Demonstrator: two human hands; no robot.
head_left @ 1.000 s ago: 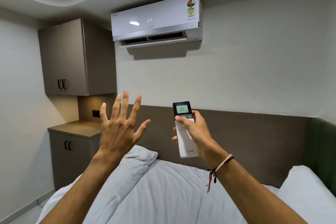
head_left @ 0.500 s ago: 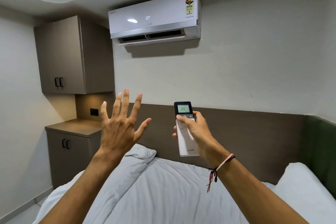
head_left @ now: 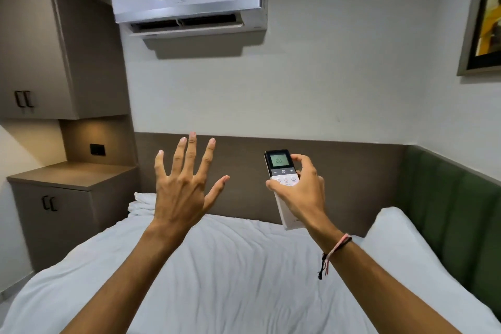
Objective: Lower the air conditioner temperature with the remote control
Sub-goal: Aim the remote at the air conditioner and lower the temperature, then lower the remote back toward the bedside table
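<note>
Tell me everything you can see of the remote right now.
The remote is a slim white plastic bar with a black top end holding a lit greenish screen that reads 20. Under the screen sit minus, power and plus marks, then a row of round white buttons. It is held upright, tilted slightly, screen toward the camera, above the bed. The right hand wraps its middle, thumb lying across the buttons; nothing else touches it.
</note>
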